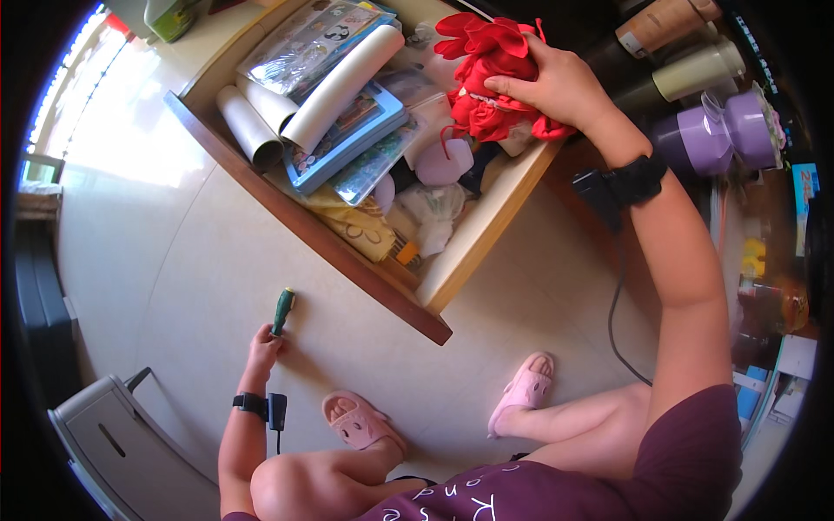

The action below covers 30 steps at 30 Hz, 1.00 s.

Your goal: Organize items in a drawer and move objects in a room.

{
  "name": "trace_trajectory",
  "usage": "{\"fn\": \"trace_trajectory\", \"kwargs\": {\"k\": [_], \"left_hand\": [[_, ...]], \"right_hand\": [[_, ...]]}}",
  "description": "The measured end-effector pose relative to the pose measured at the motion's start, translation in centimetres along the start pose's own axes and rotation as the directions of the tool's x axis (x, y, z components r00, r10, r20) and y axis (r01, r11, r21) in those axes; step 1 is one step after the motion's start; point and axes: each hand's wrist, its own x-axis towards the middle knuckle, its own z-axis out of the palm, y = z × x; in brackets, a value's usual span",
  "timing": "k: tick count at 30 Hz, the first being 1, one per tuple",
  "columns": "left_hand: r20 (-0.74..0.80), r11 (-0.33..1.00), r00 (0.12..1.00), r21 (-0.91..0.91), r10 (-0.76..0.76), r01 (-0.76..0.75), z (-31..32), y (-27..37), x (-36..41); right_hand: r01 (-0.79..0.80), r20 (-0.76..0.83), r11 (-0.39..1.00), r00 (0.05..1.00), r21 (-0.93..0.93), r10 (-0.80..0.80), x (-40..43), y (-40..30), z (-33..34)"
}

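My right hand (554, 81) grips a bunched red fabric item (492, 78) with petal-like flaps and cords, above the back right part of an open wooden drawer (485, 231). Down at the left, my left hand (266, 345) holds a dark green, handle-shaped object (283, 311) over the floor, clear of the drawer. Inside the drawer lie a white paper roll (345, 88), a grey-white tube (251, 127), a blue flat case (348, 137) and a clear plastic packet with stickers (326, 39). A yellow bag (355, 225) and a lilac item (444, 161) lie nearer its front corner.
Several tumblers, among them a purple cup with a bow (726, 133) and a pale green one (697, 68), stand to the right. A grey bin-like container (124, 449) is at lower left. My feet in pink slippers (521, 394) rest on the tiled floor (195, 280). A cable (616, 325) hangs beside my right arm.
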Motion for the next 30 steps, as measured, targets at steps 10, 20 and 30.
{"fn": "trace_trajectory", "kwargs": {"k": [10,20,30], "left_hand": [[-0.011,0.998,1.0,0.061,-0.008,0.009,-0.3,-0.3,0.7],[0.0,0.997,1.0,0.072,-0.023,0.023,0.4,1.1,0.7],[-0.004,0.996,0.998,0.063,-0.068,0.068,0.2,1.3,0.7]], "right_hand": [[0.55,-0.313,0.835,0.79,-0.018,-0.527,-2.1,-6.7,-1.4],[0.905,0.167,0.424,0.424,-0.041,-0.89,-3.5,-14.2,10.0],[0.91,-0.069,0.384,0.378,-0.156,-0.923,2.3,-14.3,6.8]]}}
